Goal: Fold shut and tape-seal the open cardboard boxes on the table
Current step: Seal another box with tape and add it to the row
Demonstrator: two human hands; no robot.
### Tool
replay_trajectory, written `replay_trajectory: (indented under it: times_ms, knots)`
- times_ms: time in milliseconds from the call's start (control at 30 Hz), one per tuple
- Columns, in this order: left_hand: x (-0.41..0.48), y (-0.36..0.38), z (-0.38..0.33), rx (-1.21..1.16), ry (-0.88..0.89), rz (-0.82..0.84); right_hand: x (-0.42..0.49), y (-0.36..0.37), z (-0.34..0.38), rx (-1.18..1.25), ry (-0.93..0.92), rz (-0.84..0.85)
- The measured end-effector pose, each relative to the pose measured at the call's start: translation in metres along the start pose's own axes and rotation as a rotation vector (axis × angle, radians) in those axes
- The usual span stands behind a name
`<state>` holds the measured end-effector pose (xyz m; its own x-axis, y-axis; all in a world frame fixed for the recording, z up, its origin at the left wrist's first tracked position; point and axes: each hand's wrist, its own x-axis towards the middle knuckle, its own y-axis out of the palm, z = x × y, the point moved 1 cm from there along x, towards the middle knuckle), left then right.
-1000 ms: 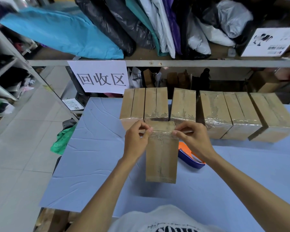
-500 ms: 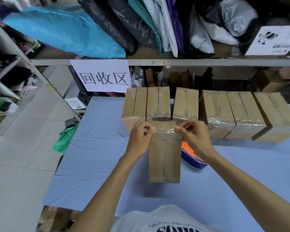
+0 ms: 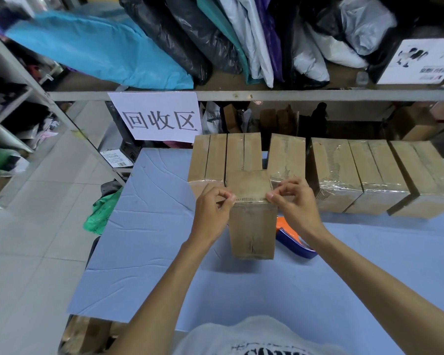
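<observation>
Blue cloth-covered table [image 3: 149, 252]: the landmark. Row of six brown taped cardboard boxes [image 3: 333, 172]: along its far edge. Tall brown cardboard box [image 3: 251, 226]: upright, mid-table, before the row. Orange-and-blue tape dispenser [image 3: 292, 239]: just right of tall box. Left hand [image 3: 212, 208], right hand [image 3: 296, 206]: fingertips pinching clear tape at the tall box's top corners.

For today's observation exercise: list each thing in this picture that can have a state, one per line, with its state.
Front box: flaps shut, lying on the table.
Left hand: pinching at the box's far edge.
Right hand: pinching likewise.
Tape dispenser: set down, unused.
Row of boxes: shut, several taped.
</observation>
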<state>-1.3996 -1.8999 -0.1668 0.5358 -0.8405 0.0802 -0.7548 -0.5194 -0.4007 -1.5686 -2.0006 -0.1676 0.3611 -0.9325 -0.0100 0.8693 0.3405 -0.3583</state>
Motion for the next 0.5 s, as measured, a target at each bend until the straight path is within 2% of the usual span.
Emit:
replay_trajectory:
  times_ms: [333, 500]
  knots:
    - [-0.019, 0.008, 0.012, -0.001, 0.011, -0.077, -0.011, -0.001, -0.024, -0.017, 0.052, 0.04]
    - [-0.025, 0.008, 0.009, -0.136, -0.096, -0.083, -0.018, 0.001, -0.022, -0.022, 0.048, -0.011]
